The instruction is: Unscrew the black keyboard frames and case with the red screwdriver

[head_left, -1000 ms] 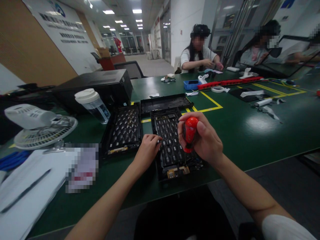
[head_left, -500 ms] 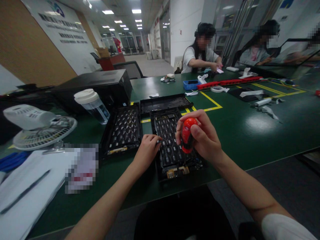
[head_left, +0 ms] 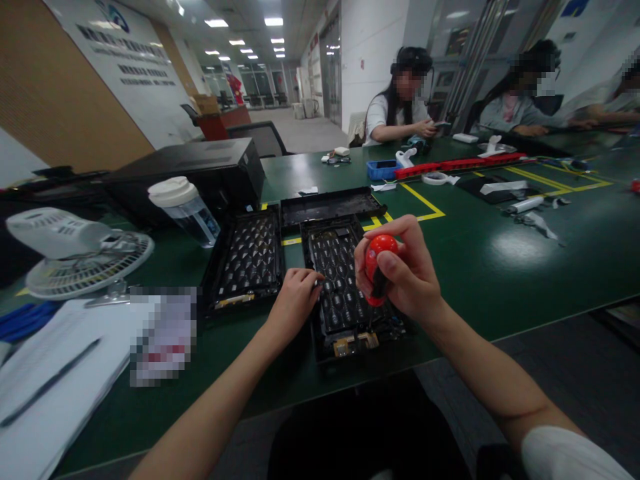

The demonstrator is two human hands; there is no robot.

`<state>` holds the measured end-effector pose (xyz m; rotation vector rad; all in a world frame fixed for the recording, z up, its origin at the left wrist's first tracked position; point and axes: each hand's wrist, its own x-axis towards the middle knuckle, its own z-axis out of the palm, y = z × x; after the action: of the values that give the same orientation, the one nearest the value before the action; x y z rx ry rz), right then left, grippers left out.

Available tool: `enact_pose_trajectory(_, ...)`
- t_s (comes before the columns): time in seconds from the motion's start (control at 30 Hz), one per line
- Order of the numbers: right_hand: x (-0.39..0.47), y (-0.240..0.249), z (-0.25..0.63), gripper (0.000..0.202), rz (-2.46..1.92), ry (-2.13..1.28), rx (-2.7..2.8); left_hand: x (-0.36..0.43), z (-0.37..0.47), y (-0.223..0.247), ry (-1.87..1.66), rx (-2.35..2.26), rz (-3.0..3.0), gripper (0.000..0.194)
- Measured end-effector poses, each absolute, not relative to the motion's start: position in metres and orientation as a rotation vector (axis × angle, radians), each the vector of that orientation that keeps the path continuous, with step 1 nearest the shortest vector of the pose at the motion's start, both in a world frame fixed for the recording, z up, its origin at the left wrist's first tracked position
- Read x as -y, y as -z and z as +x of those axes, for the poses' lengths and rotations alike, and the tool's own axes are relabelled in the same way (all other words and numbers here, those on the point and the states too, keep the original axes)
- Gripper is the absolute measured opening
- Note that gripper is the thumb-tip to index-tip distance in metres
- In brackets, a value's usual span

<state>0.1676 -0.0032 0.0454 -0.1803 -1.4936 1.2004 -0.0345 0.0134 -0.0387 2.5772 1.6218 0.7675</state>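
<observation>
My right hand [head_left: 407, 270] is wrapped round a red and black screwdriver [head_left: 379, 267], held upright over the lower right part of an open black case [head_left: 340, 280]. Inside that case are rows of dark, shiny cells, and a yellowish strip [head_left: 356, 344] lies at its near end. At the case's left edge rests my left hand [head_left: 299, 293], its fingers bent together; whatever they may hold is too small to name. A second black case [head_left: 250, 257] of the same kind lies to the left, and a shallow black cover [head_left: 327, 207] lies behind both.
On the left stand a white fan [head_left: 85, 253], a tilted bottle with a white lid [head_left: 185, 210] and papers with a pen [head_left: 50, 383]. A blue box [head_left: 383, 169] and a red strip [head_left: 460, 164] lie farther back. Other people sit across the table.
The screwdriver's handle has turned slightly in my right hand, and its fingers have shifted. My left hand stays put. Across the table, a person's hands have moved up with a small object.
</observation>
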Motion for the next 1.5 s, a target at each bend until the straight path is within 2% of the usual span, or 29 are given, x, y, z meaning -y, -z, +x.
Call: enact_pose_trajectory(1.5, 0.026, -0.045, 0.157, 0.024, -0.689, -0.592, 1.304, -0.013, -0.034, 0.039, -0.782, -1.619, 2.565, 0.016)
